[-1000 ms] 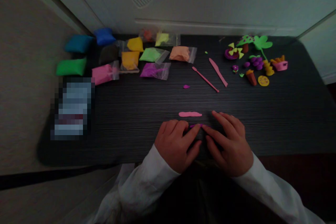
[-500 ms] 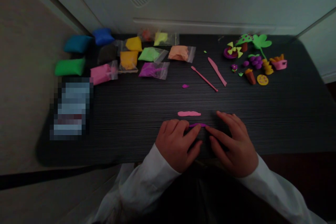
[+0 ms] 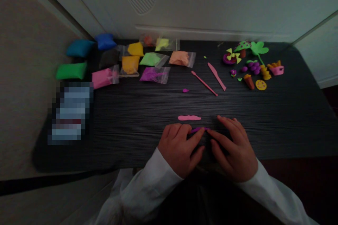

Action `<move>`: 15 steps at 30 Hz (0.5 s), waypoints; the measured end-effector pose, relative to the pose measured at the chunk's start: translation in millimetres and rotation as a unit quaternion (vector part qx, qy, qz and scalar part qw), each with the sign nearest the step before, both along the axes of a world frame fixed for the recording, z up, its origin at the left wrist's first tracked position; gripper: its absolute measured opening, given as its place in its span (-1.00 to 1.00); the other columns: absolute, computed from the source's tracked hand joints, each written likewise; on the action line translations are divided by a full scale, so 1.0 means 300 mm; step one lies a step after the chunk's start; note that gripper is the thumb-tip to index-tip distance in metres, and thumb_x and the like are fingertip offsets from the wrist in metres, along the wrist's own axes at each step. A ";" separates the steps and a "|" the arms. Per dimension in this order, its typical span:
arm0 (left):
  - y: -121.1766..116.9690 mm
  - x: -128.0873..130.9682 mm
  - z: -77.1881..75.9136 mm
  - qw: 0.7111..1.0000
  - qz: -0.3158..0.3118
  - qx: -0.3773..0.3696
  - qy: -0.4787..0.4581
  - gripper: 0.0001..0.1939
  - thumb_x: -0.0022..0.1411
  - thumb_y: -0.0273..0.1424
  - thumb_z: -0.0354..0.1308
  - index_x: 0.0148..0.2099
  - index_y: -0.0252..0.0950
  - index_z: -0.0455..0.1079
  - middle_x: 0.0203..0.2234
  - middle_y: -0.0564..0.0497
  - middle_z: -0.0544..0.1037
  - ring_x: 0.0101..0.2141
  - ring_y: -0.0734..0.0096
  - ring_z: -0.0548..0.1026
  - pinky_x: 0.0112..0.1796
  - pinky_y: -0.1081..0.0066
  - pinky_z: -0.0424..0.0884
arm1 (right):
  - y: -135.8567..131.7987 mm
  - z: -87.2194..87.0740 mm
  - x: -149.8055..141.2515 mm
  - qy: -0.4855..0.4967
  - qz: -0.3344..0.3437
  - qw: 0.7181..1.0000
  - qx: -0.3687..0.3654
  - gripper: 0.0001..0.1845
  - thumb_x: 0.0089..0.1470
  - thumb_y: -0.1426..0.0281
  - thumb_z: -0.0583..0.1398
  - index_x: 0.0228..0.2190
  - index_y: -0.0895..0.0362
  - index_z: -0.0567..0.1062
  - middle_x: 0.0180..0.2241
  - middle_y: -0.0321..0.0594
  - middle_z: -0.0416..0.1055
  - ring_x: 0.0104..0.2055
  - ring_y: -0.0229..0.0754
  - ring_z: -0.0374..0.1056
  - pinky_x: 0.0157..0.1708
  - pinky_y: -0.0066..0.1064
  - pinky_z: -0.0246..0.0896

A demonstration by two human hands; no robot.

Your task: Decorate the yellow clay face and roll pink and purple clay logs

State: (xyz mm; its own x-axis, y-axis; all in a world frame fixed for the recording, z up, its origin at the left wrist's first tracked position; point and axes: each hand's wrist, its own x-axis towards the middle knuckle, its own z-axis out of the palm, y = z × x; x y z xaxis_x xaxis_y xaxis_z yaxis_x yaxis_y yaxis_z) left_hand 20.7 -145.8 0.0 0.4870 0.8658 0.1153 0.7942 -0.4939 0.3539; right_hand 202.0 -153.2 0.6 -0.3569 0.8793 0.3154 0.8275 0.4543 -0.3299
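A thin purple clay strip (image 3: 196, 130) lies on the dark tabletop, its left end partly covered by fingers. My left hand (image 3: 181, 147) rests over it, index fingertip pressing near its right part, the other fingers bent and the thumb apart. From the other side, my right hand (image 3: 235, 151) touches the strip's right end with an index fingertip, its fingers spread. Just beyond them lies a flattened pink clay strip (image 3: 189, 117). A small purple clay piece (image 3: 186, 90) sits farther off.
A pink modelling stick (image 3: 204, 83) and pink plastic knife (image 3: 217, 76) lie ahead. Bagged clay, such as the purple bag (image 3: 154, 75), fills the back left. A blurred-out phone-like object (image 3: 71, 112) is at left. Small clay figures, including a yellow smiley disc (image 3: 261, 84), stand back right.
The view has tilted slightly, so everything sits a little lower. My left index fingertip has slid slightly right along the purple strip, closer to my right index finger.
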 end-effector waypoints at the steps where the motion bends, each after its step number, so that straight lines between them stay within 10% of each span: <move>1: 0.000 0.000 -0.002 1.000 0.002 0.001 -0.002 -0.57 0.12 -0.19 -0.09 0.05 -0.11 0.18 -0.31 -0.03 0.31 -0.27 0.29 0.23 -0.27 0.23 0.20 | 0.000 0.000 -0.001 0.002 -0.003 1.000 0.000 -0.73 -0.11 0.45 0.14 -0.29 0.19 0.49 -0.01 0.02 0.19 0.03 0.03 0.11 0.03 0.03 -0.04; 15: 0.002 -0.002 0.003 1.000 0.000 -0.007 -0.012 -0.58 0.12 -0.21 -0.08 0.04 -0.13 0.20 -0.32 -0.04 0.31 -0.28 0.29 0.23 -0.28 0.23 0.20 | 0.004 -0.002 -0.011 -0.006 -0.016 1.000 0.012 -0.73 -0.10 0.45 0.14 -0.28 0.22 0.48 -0.03 0.05 0.21 0.02 0.02 0.12 0.04 0.03 -0.03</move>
